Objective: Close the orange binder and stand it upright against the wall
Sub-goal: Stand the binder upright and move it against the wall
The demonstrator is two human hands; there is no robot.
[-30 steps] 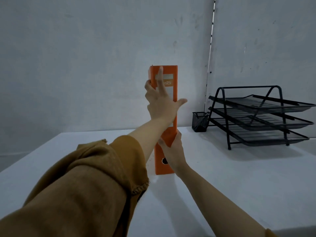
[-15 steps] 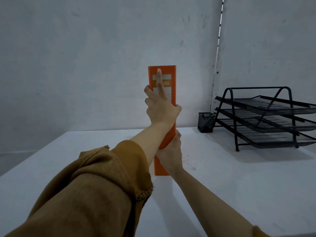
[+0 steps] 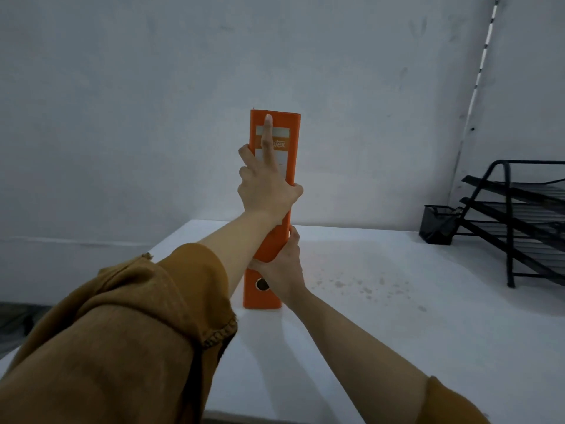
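Two hands [image 3: 267, 191] gripping orange binder [image 3: 292, 148], upright (spine facing camera)

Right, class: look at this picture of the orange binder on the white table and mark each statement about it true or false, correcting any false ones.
1. The orange binder stands upright on the white table. True.
2. Only one hand touches the binder. False: the left hand grips its upper part and the right hand its lower part.
3. The black tray rack is to the binder's left. False: it is to the right.
4. A small black mesh cup sits beside the rack. True.
5. The binder lies open. False: it is closed.
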